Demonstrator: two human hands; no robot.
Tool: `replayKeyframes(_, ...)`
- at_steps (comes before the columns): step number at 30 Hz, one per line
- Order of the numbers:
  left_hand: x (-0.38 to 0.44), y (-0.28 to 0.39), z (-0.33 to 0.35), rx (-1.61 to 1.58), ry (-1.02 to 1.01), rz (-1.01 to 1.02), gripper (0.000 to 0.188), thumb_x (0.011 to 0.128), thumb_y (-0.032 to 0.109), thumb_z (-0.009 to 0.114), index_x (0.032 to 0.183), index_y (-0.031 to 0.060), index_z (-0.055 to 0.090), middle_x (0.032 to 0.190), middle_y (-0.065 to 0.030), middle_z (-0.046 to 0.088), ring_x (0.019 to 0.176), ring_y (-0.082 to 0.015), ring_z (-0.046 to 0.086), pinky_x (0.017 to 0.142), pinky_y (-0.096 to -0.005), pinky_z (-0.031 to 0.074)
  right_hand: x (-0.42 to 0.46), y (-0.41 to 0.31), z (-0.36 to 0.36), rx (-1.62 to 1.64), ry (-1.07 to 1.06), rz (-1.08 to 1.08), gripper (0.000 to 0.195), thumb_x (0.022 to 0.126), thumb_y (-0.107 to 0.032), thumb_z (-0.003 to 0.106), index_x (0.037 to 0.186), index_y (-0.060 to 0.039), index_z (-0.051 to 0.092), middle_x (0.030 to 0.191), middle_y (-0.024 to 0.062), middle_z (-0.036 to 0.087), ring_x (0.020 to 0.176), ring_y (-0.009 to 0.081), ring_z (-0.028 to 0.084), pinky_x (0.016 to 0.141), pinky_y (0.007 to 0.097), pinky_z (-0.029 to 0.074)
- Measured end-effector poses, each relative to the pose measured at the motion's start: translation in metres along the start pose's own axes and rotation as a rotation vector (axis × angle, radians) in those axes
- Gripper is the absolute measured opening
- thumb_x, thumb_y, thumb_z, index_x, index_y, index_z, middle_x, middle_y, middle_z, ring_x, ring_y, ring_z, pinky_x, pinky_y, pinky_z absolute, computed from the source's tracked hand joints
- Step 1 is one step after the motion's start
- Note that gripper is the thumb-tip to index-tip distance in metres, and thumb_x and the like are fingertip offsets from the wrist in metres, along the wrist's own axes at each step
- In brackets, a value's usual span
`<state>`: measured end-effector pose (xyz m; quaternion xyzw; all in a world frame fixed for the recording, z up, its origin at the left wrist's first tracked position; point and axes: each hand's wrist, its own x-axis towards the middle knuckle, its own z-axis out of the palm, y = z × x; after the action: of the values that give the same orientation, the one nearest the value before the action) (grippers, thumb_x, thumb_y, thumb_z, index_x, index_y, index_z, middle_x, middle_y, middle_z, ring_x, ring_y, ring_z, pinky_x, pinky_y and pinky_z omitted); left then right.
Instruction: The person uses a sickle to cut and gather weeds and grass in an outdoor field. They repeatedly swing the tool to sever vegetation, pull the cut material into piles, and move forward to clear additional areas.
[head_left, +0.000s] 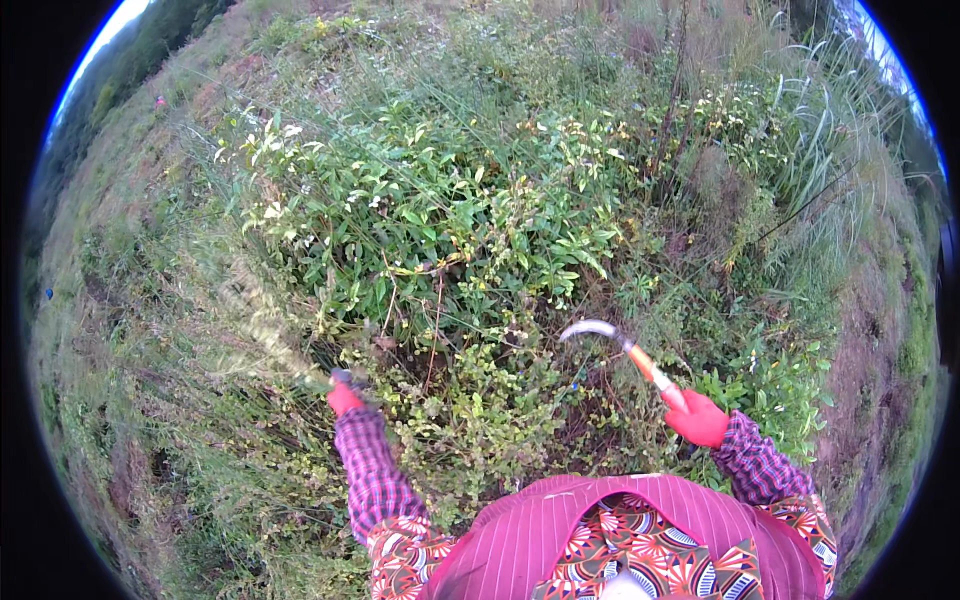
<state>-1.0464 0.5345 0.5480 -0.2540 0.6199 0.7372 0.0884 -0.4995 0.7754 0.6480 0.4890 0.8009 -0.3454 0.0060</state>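
My right hand (696, 418), in a red glove, is closed around the handle of a sickle (646, 366). The curved blade points left above low weeds. My left hand (345, 396), also gloved in red with a dark part, is stretched out to the left. A blurred bunch of cut grass or weed stems (274, 341) extends up and left from it, apparently in its grip. Between and beyond the hands stands a leafy green shrub (450, 202) with pale leaf tips. Small-leaved weeds (480, 420) grow in front of my body.
Dense weeds cover the sloping ground. Tall grass (817, 150) and dark dry stems (671, 112) rise at the upper right. A strip of brownish ground (862, 390) runs down the right side. A small pinkish-red shape (160, 101), too small to identify, shows far off at the upper left.
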Motion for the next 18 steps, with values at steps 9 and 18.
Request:
replayKeyframes(9,0.009,0.018,-0.133,-0.075,0.090,0.270,0.038,0.086,0.045,0.052,0.088,0.0070,0.053,0.076,-0.0044,0.058,0.055,-0.0137,0.051,0.043,-0.0259,0.031,0.051,-0.135,0.036,0.073,-0.162,-0.343,0.043,0.075,-0.036,0.058,0.099,-0.0001,0.055,0.084,0.0165,0.060,0.076,0.0249,0.060,0.067,0.0366,0.047)
replayKeyframes(18,0.057,-0.053,-0.191,0.078,0.306,0.124,0.077,0.076,0.057,0.058,0.114,-0.0079,0.044,0.096,-0.0168,0.062,0.079,-0.0272,0.062,0.069,-0.0387,0.049,0.132,-0.300,0.100,0.001,-0.432,-0.575,0.048,0.073,-0.037,0.058,0.101,0.0017,0.056,0.082,0.0158,0.061,0.071,0.0239,0.060,0.063,0.0357,0.049)
